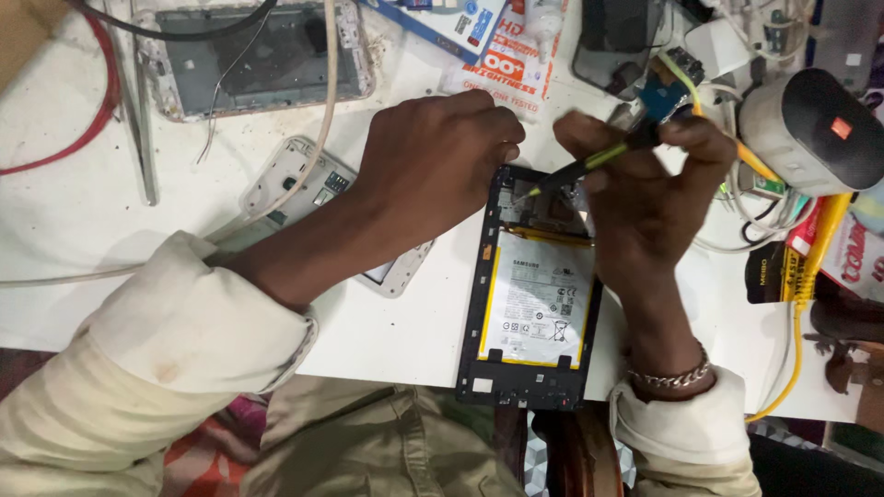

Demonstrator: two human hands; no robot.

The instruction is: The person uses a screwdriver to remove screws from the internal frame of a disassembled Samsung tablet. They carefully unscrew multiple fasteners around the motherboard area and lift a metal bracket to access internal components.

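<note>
Head view, screwdriver tip pointing lower-left, axis diagonal, right hand

A white rectangular battery label with yellow edging is lying face up in the opened black device on the counter, small dark marks printed across it. At the top edge, an orange-and-white flat packet is lying beside a blue-and-white box, the two just touching. At the far right, a red-and-white package is resting near a black-and-yellow wrapper.
</note>
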